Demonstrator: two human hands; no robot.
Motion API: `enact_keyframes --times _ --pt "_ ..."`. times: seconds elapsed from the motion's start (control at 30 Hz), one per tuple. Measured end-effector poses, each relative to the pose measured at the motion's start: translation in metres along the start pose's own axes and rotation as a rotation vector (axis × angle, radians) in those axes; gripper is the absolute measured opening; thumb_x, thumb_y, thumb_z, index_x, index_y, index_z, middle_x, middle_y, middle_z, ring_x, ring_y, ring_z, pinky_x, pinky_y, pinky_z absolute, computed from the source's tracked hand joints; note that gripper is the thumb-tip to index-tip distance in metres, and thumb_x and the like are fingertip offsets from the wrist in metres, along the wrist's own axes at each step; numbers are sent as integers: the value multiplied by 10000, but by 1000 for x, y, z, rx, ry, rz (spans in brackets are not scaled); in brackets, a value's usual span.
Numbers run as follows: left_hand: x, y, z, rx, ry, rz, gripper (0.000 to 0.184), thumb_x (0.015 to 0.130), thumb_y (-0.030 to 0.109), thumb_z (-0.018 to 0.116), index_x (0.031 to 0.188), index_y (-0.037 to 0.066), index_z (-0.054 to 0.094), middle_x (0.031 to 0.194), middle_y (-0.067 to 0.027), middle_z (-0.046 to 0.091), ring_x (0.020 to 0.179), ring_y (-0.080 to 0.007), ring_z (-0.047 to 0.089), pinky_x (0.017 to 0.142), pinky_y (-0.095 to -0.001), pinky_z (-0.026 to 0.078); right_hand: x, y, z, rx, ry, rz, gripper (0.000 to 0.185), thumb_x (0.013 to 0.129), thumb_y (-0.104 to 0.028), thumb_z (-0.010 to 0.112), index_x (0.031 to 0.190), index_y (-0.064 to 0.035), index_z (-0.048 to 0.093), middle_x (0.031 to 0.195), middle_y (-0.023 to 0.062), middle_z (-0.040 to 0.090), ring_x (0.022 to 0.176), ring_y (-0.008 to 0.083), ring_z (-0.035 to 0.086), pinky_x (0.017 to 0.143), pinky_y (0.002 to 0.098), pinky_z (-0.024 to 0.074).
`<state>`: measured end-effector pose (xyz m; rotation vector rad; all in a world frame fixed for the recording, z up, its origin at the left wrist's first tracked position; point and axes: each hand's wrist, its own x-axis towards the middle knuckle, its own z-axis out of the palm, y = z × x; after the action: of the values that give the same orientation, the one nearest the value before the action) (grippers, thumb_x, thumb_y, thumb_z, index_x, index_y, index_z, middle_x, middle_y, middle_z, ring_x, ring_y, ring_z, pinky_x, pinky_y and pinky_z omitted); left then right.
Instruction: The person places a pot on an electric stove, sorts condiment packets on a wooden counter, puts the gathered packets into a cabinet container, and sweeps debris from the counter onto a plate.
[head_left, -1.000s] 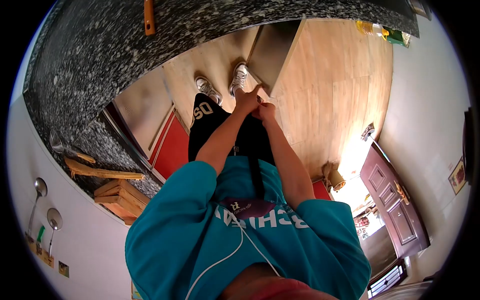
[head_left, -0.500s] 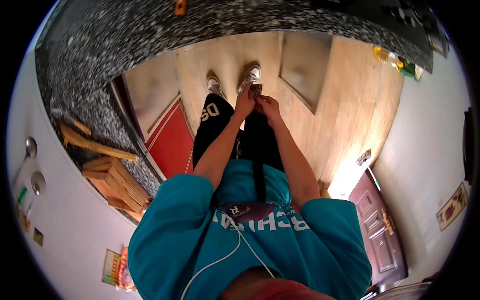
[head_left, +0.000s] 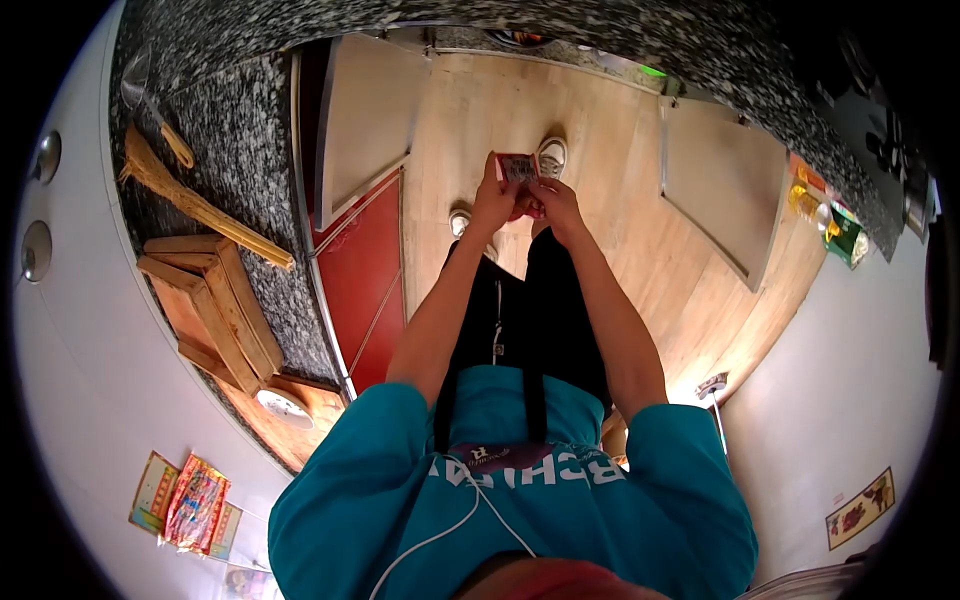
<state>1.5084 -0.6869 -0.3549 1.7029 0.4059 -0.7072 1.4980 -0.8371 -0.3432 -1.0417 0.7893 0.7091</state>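
Between both hands, in front of my legs, is a small red-edged packet [head_left: 519,168] with a dark printed panel facing up. My left hand [head_left: 492,208] grips its left side, thumb along the edge. The fingers of my right hand [head_left: 556,206] are closed at its lower right corner. Something red or pink shows just beneath the packet, between the hands; whether it is part of the packet I cannot tell.
Speckled dark counters [head_left: 235,130] run along the left and top. Cabinet doors [head_left: 370,120] hang open on both sides above the wooden floor [head_left: 600,120]. A hand broom [head_left: 200,205] and wooden box [head_left: 225,310] lie on the left counter; bottles and packages [head_left: 830,215] stand at right.
The view has shifted as I stepped, bringing more of the left counter and open cabinets into sight. The packet now faces up more fully, still held in both hands.
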Motion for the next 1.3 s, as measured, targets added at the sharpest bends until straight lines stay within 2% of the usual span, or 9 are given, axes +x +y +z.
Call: enact_keyframes --times 0.1,0.23,0.57,0.73,0.87,0.93,1.1,1.17,1.3 --pt "-11 19 -10 -445 55 -224 583 910 27 504 1407 -22 205 979 -168 630 810 -204 644 687 -302 529 9 4 7 -9 20 -50 310 889 -119 588 1142 44 513 946 113 626 812 172 619 688 274 510" --pt "25 -14 -14 -662 8 -157 333 905 44 505 1229 -27 483 1004 -144 630 870 -214 641 765 -324 534 51 3 -3 -117 -55 -85 313 883 -133 598 1127 45 516 981 135 632 863 177 619 705 279 513" --pt "174 -63 2 -579 -50 -1 343 867 101 561 1207 61 544 985 -76 633 871 -174 624 768 -319 524 214 -14 -50 -352 -93 -367 254 900 -148 595 1061 45 563 902 107 636 746 151 627 630 260 522" --pt "265 -82 6 -515 -38 80 290 862 123 571 1148 83 582 954 -32 627 837 -130 606 741 -305 511 285 -40 -58 -223 -129 -315 241 909 -142 586 1081 26 576 867 88 636 712 131 605 602 240 494" --pt "322 -72 3 -665 48 119 277 825 36 567 1094 86 607 869 -6 611 753 -103 601 650 -269 519 342 -56 -55 -191 -145 -450 251 924 -147 549 1132 -8 571 978 57 638 810 103 599 681 239 487" --pt "350 -68 -2 -707 33 174 311 827 23 557 1123 113 594 936 -8 628 797 -107 608 682 -261 510 378 -59 -57 34 -156 -538 282 902 -115 572 1154 11 553 910 52 620 752 106 574 662 248 470" --pt "414 -50 4 -981 26 337 227 865 87 586 1092 93 569 976 -8 621 886 -128 600 787 -307 504 405 -66 -60 320 -182 -593 356 879 -94 593 1207 14 506 1093 68 585 976 146 563 856 294 470" --pt "433 -55 0 -801 45 314 194 870 112 592 1059 73 573 934 -28 637 835 -140 621 749 -302 522 409 -63 -64 286 35 -491 399 872 -79 600 1237 17 468 1165 74 549 1024 173 551 902 321 462" --pt "437 -65 -15 -246 20 292 181 879 180 607 958 18 591 792 -84 676 658 -162 659 575 -272 538 412 -49 -67 176 -65 -564 447 879 -54 581 1289 7 413 1217 103 531 1107 222 538 969 343 451"
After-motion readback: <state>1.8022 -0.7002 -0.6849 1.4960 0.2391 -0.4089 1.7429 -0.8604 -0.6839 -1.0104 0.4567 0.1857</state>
